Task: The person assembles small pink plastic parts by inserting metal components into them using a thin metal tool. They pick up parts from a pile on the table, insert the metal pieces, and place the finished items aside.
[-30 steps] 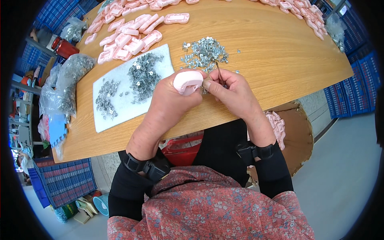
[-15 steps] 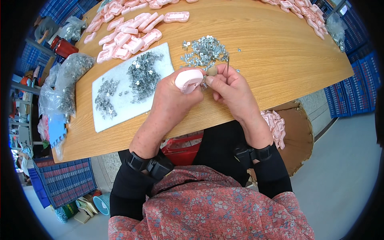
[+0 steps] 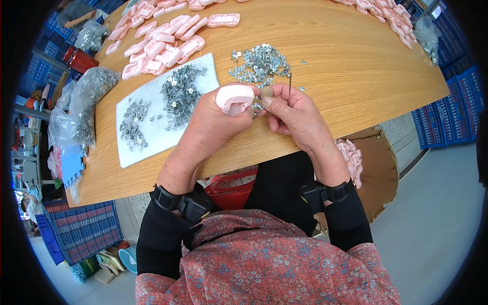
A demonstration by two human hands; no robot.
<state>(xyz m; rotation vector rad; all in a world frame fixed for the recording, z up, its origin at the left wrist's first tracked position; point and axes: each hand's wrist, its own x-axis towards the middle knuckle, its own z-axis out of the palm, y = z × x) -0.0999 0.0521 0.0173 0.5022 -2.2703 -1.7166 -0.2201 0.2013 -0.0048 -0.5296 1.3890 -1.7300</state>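
Observation:
My left hand (image 3: 216, 116) is closed around a pale pink plastic shell (image 3: 236, 97), its hollow side turned partly toward me. Close beside it, my right hand (image 3: 292, 109) is pinched, with a thin dark metal rod (image 3: 290, 86) standing up between its fingers. A tan cover (image 3: 266, 92) shows at the fingertips between the hands; whose finger it wraps I cannot tell. Just beyond the hands lies a pile of small silvery metal pieces (image 3: 262, 62). Left of them, a white foam sheet (image 3: 147, 104) carries two heaps of small metal parts (image 3: 179, 96).
Many pink shells (image 3: 168, 43) are heaped at the far left of the wooden table (image 3: 356, 76), more at the far right (image 3: 386, 18). A clear bag of metal parts (image 3: 91, 96) sits at the left edge. Below the table's right side stands a cardboard box (image 3: 378, 173) holding pink pieces.
My left hand has shifted slightly left with the pink shell, which has turned so more of its hollow shows. The right hand stays nearly in place, still gripping the thin rod.

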